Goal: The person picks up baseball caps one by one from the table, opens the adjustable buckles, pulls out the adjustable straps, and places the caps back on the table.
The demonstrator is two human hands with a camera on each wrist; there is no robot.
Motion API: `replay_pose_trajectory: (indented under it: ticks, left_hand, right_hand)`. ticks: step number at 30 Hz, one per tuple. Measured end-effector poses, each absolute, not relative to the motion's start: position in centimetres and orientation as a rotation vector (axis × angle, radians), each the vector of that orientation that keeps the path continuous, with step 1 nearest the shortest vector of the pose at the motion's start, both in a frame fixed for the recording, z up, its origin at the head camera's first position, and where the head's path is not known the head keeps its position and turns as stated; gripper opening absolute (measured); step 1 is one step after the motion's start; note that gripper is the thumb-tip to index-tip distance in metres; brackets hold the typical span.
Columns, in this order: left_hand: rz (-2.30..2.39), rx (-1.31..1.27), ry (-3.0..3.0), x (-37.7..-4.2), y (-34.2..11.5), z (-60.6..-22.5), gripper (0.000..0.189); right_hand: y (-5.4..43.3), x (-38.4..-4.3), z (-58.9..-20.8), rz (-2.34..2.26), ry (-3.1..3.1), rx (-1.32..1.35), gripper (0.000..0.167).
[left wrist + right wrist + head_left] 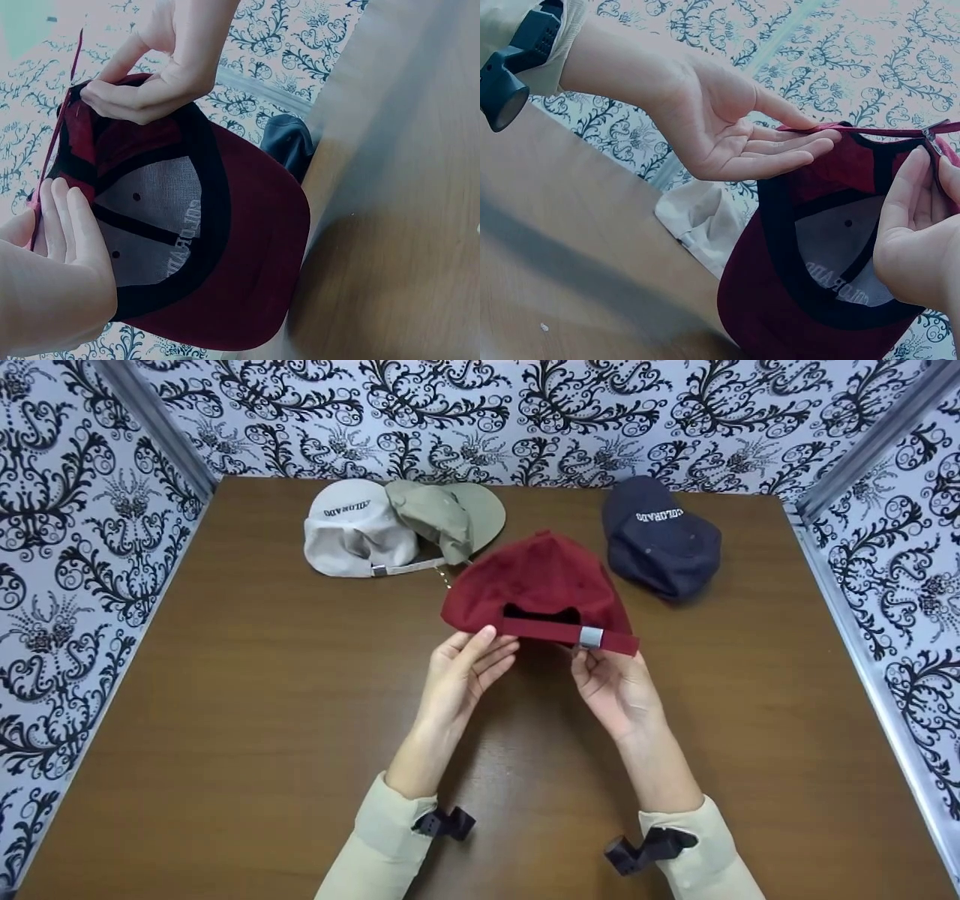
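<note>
A red baseball cap is held up above the table, its back opening and strap facing me. My left hand pinches the strap's left end, thumb on top and fingers straight underneath. On the other side my right hand pinches the strap by the metal buckle. The left wrist view looks into the cap: a dark sweatband, pale lining with lettering seen from behind, and the red brim. A loose strap end sticks out past the right hand.
At the back left of the brown table lie a white cap lettered COLORADO and an olive cap, overlapping. A navy cap lies at the back right. Patterned panels wall in the back and sides.
</note>
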State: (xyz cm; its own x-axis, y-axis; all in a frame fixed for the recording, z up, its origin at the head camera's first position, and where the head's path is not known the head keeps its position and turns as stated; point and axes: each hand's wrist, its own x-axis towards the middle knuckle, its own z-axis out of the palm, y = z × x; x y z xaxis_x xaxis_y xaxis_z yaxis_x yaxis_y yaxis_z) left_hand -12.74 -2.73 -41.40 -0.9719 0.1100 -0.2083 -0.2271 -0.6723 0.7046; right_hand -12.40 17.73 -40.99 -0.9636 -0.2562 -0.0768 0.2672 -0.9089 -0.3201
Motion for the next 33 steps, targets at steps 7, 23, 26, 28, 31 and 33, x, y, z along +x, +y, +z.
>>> replay_pose_trajectory:
  ticks: [7,23,26,28,31,33]
  left_hand:
    - [2.704,-0.229,1.183,-12.8,-2.8,-41.5,0.016]
    - [2.728,-0.238,1.193,-13.0,-3.6,-41.5,0.015]
    - [2.724,-0.247,1.197,-13.0,-3.7,-41.5,0.015]
    - [2.724,-0.256,1.202,-13.0,-3.8,-41.5,0.014]
    - [2.722,-0.260,1.211,-13.0,-3.8,-41.5,0.014]
    - [2.722,-0.265,1.217,-13.0,-3.9,-41.5,0.014]
  right_hand:
    - [17.8,-12.4,-41.1,-2.829,0.475,0.034,0.016]
    - [18.4,-12.3,-41.4,-2.808,0.414,-0.066,0.015]
    - [18.5,-12.4,-41.6,-2.799,0.412,-0.063,0.014]
    - [18.6,-12.4,-41.7,-2.793,0.411,-0.066,0.013]
    - [18.7,-12.5,-41.7,-2.789,0.396,-0.078,0.011]
    - [18.8,-12.5,-41.7,-2.787,0.389,-0.083,0.011]
